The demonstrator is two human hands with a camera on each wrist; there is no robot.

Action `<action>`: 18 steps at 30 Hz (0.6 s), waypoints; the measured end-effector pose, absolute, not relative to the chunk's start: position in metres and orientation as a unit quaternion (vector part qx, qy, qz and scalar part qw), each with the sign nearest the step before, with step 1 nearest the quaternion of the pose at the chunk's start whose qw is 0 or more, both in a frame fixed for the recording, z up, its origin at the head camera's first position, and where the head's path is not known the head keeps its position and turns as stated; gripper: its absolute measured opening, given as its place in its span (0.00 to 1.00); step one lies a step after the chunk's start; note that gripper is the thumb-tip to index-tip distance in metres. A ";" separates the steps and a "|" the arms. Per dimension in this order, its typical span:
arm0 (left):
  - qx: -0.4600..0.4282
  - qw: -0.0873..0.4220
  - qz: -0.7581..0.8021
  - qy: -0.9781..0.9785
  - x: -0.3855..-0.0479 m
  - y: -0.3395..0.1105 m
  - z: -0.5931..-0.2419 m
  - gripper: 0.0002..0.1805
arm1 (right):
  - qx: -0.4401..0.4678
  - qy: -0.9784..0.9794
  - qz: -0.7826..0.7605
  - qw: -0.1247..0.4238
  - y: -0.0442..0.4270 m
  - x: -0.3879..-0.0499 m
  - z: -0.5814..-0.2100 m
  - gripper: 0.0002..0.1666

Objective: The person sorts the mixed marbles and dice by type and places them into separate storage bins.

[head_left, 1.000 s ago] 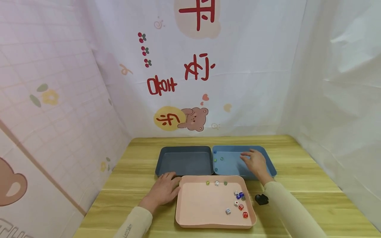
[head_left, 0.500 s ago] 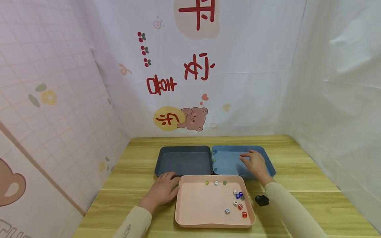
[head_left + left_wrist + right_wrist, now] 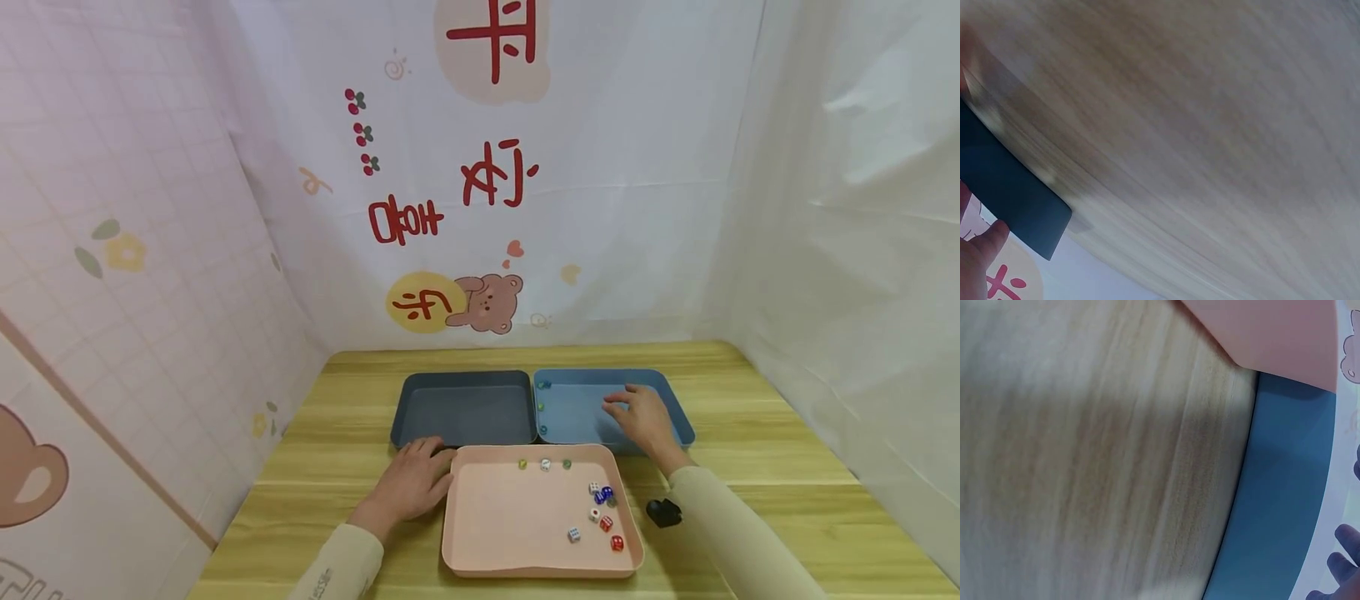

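My right hand (image 3: 643, 417) hovers over the blue tray (image 3: 600, 376), its thumb and fingers slightly apart with nothing visible between them. Several small green and blue marble-like balls (image 3: 541, 407) lie along that tray's left wall; their exact kind is too small to tell. My left hand (image 3: 408, 479) rests by the back left corner of the pink tray (image 3: 510, 525), fingertips at the front edge of the dark tray (image 3: 465, 410). Inside the pink tray are red dice (image 3: 617, 543), white dice (image 3: 573, 535), blue dice (image 3: 607, 492) and a few greenish balls (image 3: 567, 464).
The three trays stand close together on a wood-grain table (image 3: 780, 467). A small black object (image 3: 663, 512) lies right of the pink tray, under the right forearm. Printed white cloth (image 3: 637, 208) closes off the back and sides.
One small ball in the blue tray has rolled left to the back left corner, beside another. Both hands have stayed nearly still.
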State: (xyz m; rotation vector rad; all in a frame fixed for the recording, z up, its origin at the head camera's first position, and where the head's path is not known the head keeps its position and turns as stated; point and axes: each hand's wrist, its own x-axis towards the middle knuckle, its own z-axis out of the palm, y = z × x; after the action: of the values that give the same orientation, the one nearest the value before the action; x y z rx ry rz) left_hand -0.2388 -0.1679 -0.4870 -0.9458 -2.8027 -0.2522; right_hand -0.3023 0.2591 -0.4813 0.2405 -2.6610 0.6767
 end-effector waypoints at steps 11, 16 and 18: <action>-0.317 0.104 -0.089 -0.938 -0.236 -0.168 -0.484 0.19 | 0.117 -0.940 0.267 0.178 0.252 -0.301 -0.480 0.11; -0.320 0.107 -0.093 -0.937 -0.235 -0.167 -0.483 0.19 | 0.130 -0.938 0.273 0.167 0.249 -0.296 -0.479 0.12; -0.321 0.106 -0.092 -0.937 -0.235 -0.166 -0.482 0.19 | 0.133 -0.937 0.278 0.164 0.247 -0.293 -0.478 0.12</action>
State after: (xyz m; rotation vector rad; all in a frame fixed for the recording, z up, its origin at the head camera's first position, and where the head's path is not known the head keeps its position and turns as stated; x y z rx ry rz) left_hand -0.2353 -0.1663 -0.4821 -0.9461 -2.7582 -0.2702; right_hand -0.2932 0.2475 -0.4776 0.3785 -2.6714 0.7938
